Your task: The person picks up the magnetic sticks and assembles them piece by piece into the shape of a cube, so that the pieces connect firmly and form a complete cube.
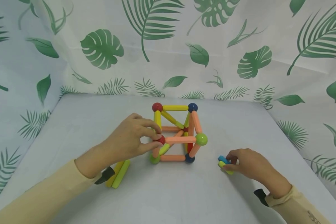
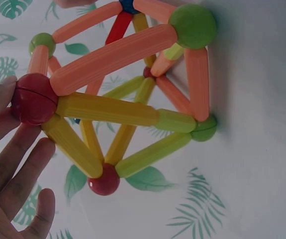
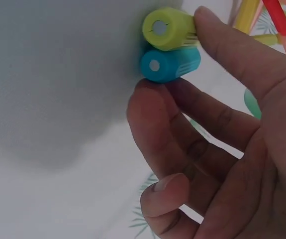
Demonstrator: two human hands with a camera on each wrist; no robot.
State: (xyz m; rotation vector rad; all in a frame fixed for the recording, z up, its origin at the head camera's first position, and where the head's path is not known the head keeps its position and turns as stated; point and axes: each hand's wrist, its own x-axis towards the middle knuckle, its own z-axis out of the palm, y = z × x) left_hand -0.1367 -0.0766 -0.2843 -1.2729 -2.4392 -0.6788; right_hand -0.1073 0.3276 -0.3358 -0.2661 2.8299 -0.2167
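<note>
A cube-like frame of magnetic rods and balls (image 1: 180, 140) stands in the middle of the table, with salmon, yellow, green and red rods. My left hand (image 1: 134, 135) pinches the red ball (image 2: 35, 99) at its near upper left corner between thumb and fingers. On the right, my right hand (image 1: 247, 163) holds two short rods side by side, a yellow-green rod (image 3: 168, 29) and a blue rod (image 3: 168, 63). In the right wrist view the thumb is against the yellow-green rod and the fingers against the blue one. Whether these rods touch the table is unclear.
Two longer rods, one yellow (image 1: 114, 174) and one light green (image 1: 121, 175), lie beside each other on the white table (image 1: 168, 196) below my left forearm. A leaf-patterned cloth (image 1: 168, 68) hangs behind and along the sides.
</note>
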